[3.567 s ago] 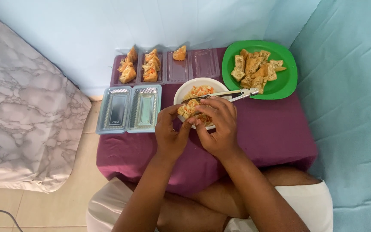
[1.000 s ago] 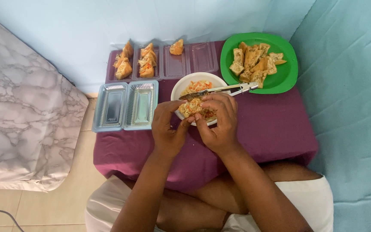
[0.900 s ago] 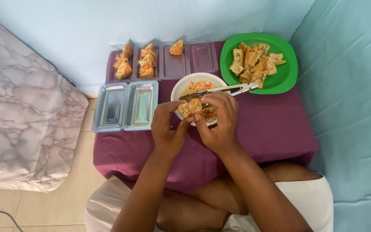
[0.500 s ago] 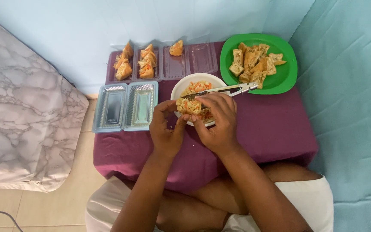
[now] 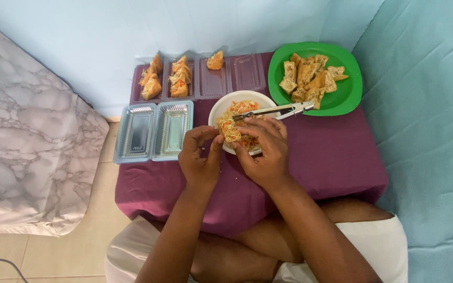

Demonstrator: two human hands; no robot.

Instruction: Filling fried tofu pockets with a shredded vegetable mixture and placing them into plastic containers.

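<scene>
Both hands' fingers pinch the stuffed tofu piece between them.

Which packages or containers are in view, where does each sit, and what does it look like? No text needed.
Clear plastic tray set: back edge of the purple table, four rectangular compartments, three with stuffed pieces, the right one empty.
Empty clear tray pair: table's left side, two rectangular compartments, bluish tint.
No labels, signs or screens visible.
</scene>
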